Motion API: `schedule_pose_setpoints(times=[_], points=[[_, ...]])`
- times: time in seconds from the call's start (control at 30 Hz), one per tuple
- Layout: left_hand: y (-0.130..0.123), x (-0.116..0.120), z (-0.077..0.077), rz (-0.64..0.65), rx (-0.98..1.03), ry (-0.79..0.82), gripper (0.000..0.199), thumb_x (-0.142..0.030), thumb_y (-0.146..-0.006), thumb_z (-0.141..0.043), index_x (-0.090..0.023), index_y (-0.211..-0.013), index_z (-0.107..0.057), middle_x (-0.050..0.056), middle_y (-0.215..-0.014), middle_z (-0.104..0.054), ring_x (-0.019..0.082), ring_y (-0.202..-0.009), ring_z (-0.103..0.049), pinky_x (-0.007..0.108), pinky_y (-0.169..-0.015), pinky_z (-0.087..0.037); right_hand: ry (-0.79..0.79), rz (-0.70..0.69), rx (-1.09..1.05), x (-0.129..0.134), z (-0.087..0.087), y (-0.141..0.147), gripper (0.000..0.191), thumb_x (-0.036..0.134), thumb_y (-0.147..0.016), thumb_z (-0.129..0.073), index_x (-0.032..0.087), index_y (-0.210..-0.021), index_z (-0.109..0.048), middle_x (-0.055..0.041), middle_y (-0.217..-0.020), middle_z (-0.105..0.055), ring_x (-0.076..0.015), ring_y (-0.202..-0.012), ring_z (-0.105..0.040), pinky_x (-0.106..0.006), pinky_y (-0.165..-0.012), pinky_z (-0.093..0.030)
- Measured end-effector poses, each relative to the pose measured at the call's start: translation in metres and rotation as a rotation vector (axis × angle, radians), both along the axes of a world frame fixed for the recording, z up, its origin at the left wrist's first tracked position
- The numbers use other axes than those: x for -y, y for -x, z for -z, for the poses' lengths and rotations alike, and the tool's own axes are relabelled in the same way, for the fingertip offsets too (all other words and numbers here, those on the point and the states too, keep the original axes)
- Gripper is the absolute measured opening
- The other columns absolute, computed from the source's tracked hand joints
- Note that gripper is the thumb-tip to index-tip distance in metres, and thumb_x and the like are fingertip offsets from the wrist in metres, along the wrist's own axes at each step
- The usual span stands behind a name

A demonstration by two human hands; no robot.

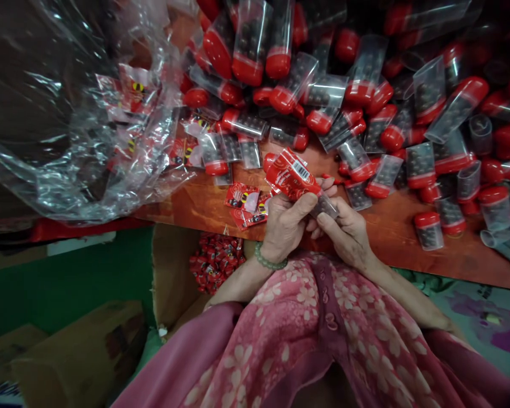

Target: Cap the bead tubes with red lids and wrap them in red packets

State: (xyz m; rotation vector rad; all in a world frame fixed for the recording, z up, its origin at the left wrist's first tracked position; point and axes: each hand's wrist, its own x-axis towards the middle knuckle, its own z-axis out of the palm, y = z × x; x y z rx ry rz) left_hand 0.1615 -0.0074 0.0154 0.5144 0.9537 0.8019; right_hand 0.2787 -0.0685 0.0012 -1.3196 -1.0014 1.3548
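Both my hands meet over the table's front edge around one small clear container of dark balls, with a red printed label [292, 173] wrapped on its upper part. My left hand [284, 224] closes its thumb and fingers on the labelled part. At the container's clear lower end, my right hand [344, 226] pinches with thumb and fingers. The container is tilted, its red end pointing up and left. Beside my left hand lie flat red printed labels [243, 198] on the brown table [187, 198].
Many red-capped clear containers [420, 161] crowd the table's back and right. Clear plastic film [80, 164] covers more printed labels [136, 93] at the left. Below the edge, a cardboard box [170, 277] holds small red wrapped pieces [216, 262]. More boxes [85, 351] stand lower left.
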Motion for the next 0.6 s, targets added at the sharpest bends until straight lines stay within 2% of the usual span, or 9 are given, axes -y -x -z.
schedule_pose_setpoints(times=[0.07, 0.17, 0.23, 0.43, 0.53, 0.6], points=[[0.000, 0.000, -0.001, -0.002, -0.018, -0.013, 0.057, -0.061, -0.068, -0.088, -0.020, -0.106, -0.079, 0.010, -0.104, -0.083, 0.012, -0.055, -0.067, 0.023, -0.045, -0.047, 0.004, 0.004, -0.016, 0.000, -0.002, 0.001, 0.030, 0.053, -0.101, -0.056, 0.024, -0.093, -0.056, 0.0025, -0.074, -0.068, -0.0118, -0.056, -0.063, -0.026, -0.056, -0.052], [-0.004, 0.000, -0.005, -0.027, -0.011, -0.056, 0.048, -0.060, -0.067, -0.089, -0.020, -0.093, -0.081, 0.009, -0.097, -0.083, 0.016, -0.064, -0.072, 0.024, -0.052, -0.052, -0.036, 0.115, 0.221, 0.001, -0.004, 0.004, 0.027, 0.051, -0.097, -0.062, 0.025, -0.096, -0.057, 0.0020, -0.074, -0.067, -0.0139, -0.060, -0.063, -0.028, -0.060, -0.052], [-0.007, 0.000, -0.007, -0.027, 0.007, -0.071, 0.048, -0.062, -0.065, -0.089, -0.020, -0.089, -0.081, 0.008, -0.093, -0.083, 0.017, -0.067, -0.073, 0.024, -0.053, -0.052, -0.043, 0.156, 0.282, 0.001, -0.005, 0.006, 0.028, 0.053, -0.095, -0.063, 0.026, -0.096, -0.058, 0.0021, -0.073, -0.067, -0.0140, -0.060, -0.061, -0.029, -0.060, -0.052], [-0.002, 0.010, -0.009, -0.025, -0.018, -0.080, 0.059, -0.069, -0.064, -0.087, -0.022, -0.099, -0.078, 0.008, -0.095, -0.082, 0.014, -0.056, -0.065, 0.024, -0.042, -0.042, 0.022, 0.095, -0.016, 0.005, -0.009, 0.007, 0.041, 0.064, -0.093, -0.063, 0.024, -0.091, -0.058, 0.0031, -0.073, -0.067, -0.0113, -0.057, -0.062, -0.026, -0.058, -0.054], [0.002, 0.016, -0.008, -0.006, -0.002, -0.098, 0.057, -0.072, -0.068, -0.083, -0.021, -0.095, -0.077, 0.007, -0.086, -0.080, 0.011, -0.047, -0.058, 0.026, -0.041, -0.043, 0.051, 0.063, -0.132, 0.009, -0.011, 0.007, 0.042, 0.064, -0.092, -0.065, 0.023, -0.089, -0.058, 0.0027, -0.069, -0.068, -0.0111, -0.054, -0.061, -0.025, -0.055, -0.053], [0.003, 0.019, -0.009, 0.005, 0.006, -0.104, 0.051, -0.067, -0.070, -0.084, -0.020, -0.089, -0.076, 0.005, -0.079, -0.079, 0.008, -0.041, -0.051, 0.025, -0.040, -0.043, 0.053, 0.059, -0.173, 0.013, -0.010, 0.008, 0.043, 0.064, -0.092, -0.065, 0.022, -0.087, -0.058, 0.0029, -0.067, -0.068, -0.0105, -0.052, -0.060, -0.025, -0.053, -0.052]])
